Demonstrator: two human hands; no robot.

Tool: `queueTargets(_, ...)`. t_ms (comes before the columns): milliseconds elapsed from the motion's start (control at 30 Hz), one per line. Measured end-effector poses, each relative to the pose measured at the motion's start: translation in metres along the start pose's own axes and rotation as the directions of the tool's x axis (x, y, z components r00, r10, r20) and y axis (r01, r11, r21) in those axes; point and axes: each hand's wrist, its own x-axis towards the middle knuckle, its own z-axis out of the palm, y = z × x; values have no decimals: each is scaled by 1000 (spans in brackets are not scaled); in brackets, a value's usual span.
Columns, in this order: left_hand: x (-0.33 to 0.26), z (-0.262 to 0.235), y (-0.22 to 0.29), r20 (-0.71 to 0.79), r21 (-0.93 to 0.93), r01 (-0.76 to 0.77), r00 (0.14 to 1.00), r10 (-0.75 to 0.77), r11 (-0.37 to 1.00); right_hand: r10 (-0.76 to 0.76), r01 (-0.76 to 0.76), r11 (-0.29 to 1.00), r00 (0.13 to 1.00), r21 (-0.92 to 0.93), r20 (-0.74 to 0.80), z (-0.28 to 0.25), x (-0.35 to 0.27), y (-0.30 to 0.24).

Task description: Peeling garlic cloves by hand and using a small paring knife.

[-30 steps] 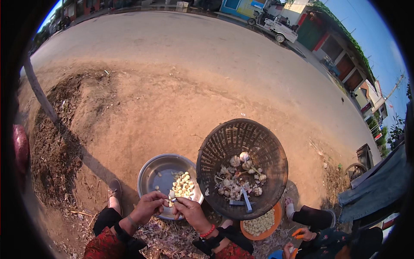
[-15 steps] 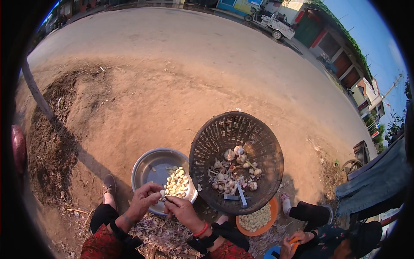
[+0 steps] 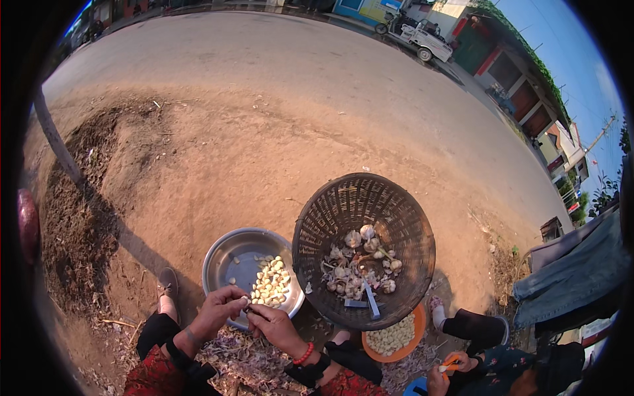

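My left hand (image 3: 216, 311) is closed in a pinch at the near edge of a metal basin (image 3: 218, 254). Its fingertips meet those of my right hand (image 3: 279, 329), also pinched. The garlic clove at the left fingertips is mostly covered now; what the right fingers hold is too small to make out. Peeled garlic cloves (image 3: 271, 280) lie in the basin's right half. Beside it, a dark woven basket (image 3: 330, 204) tilts toward me, holding garlic bulbs (image 3: 370, 244), loose skins and a grey-blue flat bar (image 3: 370, 300).
An orange bowl (image 3: 421, 323) of peeled cloves stands below the basket. At lower right, another person's hands (image 3: 452, 373) hold a small orange tool. Garlic skins (image 3: 244, 360) litter the ground by my legs. A pole (image 3: 58, 142) rises at left; a three-wheeled vehicle (image 3: 419, 36) is parked across the road.
The pale clove visible at my left fingertips is now mostly hidden. My right hand has shifted slightly left and down, closer against the left. The other person's hands have turned slightly.
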Motion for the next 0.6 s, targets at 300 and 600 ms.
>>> queueTargets(300,1,1,1,-56,90,-73,995,79,993,-1,1,1000,998,4,-64,2,0,2)
queueTargets(600,-1,-1,0,-31,95,-67,997,71,993,-10,7,999,996,-35,-91,1,1,9)
